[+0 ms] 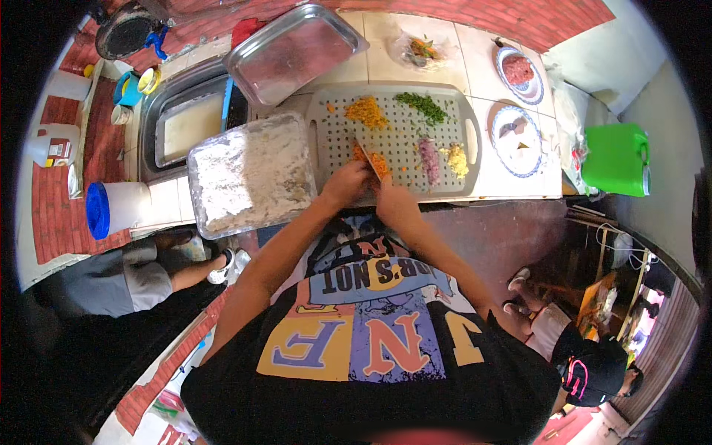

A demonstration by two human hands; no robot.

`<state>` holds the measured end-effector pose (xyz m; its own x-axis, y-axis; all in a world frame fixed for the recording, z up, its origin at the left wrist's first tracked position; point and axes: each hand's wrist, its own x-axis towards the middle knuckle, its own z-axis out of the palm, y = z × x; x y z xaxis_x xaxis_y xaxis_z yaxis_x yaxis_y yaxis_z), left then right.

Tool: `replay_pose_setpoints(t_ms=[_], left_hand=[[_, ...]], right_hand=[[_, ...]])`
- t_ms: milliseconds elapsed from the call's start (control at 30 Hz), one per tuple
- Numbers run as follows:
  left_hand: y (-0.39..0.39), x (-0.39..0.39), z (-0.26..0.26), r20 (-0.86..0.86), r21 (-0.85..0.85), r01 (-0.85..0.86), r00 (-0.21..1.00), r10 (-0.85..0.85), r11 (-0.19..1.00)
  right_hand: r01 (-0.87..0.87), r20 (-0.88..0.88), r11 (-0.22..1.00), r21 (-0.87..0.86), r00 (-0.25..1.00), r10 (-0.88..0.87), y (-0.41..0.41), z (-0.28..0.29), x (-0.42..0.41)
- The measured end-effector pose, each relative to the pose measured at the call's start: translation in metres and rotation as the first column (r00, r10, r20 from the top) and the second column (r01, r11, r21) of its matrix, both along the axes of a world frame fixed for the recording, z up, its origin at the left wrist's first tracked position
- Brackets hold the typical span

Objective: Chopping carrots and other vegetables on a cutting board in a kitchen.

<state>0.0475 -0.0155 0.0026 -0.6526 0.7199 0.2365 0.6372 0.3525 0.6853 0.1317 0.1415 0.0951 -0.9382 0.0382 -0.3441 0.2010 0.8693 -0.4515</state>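
Observation:
My right hand (396, 203) grips a knife (368, 158), its blade pointing away from me over a perforated grey tray (339, 147). Close beside it, my left hand (347, 183) has its fingers bent at chopped orange pieces (378, 164) near the tray's front edge; whether it holds a piece is hidden. Farther back on the tray lie a yellow-orange chopped heap (366, 112) and chopped green herbs (423, 107). Chopped purple onion (429, 160) and pale yellow minced pieces (457, 160) are at the right.
A floury metal tray (278, 172) stands left, before a sink (149, 139). An empty metal pan (295, 53) is behind. Right are a bowl of minced meat (517, 71), a patterned plate (516, 142) and a green jug (614, 159). Other people are at far left and lower right.

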Motion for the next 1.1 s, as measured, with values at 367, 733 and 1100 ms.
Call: replay_pose_setpoints(t_ms=[367, 733, 1100], left_hand=[[-0.002, -0.004, 0.023, -0.053, -0.222, -0.346, 0.938, 0.343, 0.912], [0.004, 0.015, 0.038, 0.149, -0.269, -0.106, 0.977, 0.150, 0.957], [0.021, 0.004, 0.037, -0.219, -0.162, -0.398, 0.907, 0.360, 0.903]], right_hand=[[0.007, -0.143, 0.999, 0.050, 0.990, 0.000, 0.058, 0.002, 0.012], [0.002, -0.164, 0.999, 0.053, 0.986, 0.007, 0.058, -0.005, 0.021], [0.086, -0.194, 0.995, 0.041, 0.978, -0.077, 0.079, -0.008, 0.034]])
